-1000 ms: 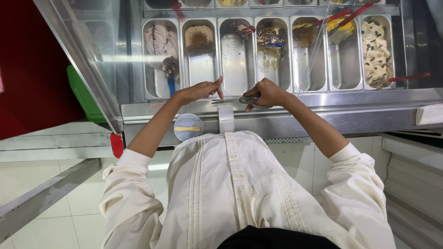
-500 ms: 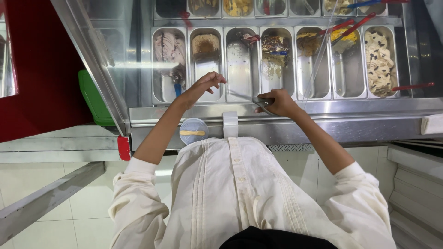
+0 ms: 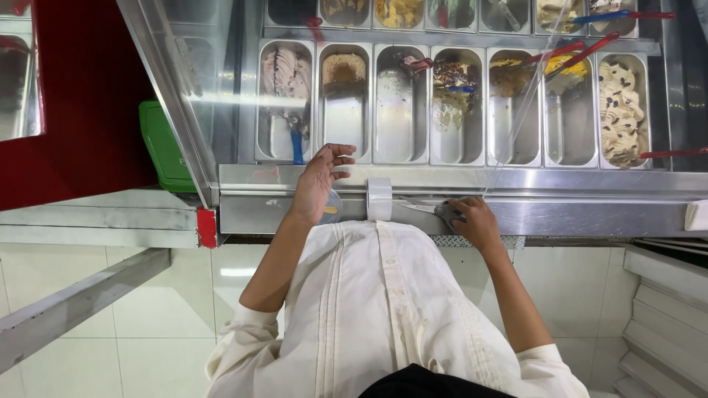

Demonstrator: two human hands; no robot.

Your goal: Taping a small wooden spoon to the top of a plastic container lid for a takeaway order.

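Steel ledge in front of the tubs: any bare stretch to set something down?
Bare: the steel ledge from the right hand out to the right end, under the two rightmost tubs. Crowded: the middle, between the left hand and right hand, around the white roll.

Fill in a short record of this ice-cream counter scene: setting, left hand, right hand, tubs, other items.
setting: a steel display freezer seen from above, person in a white shirt
left hand: left hand open, raised over the counter edge, fingers spread, holding nothing
right hand: right hand resting on the steel ledge, closed on a flat metal tool
tubs: steel tubs, several nearly empty
other items: green bin at left; blue-handled scoop
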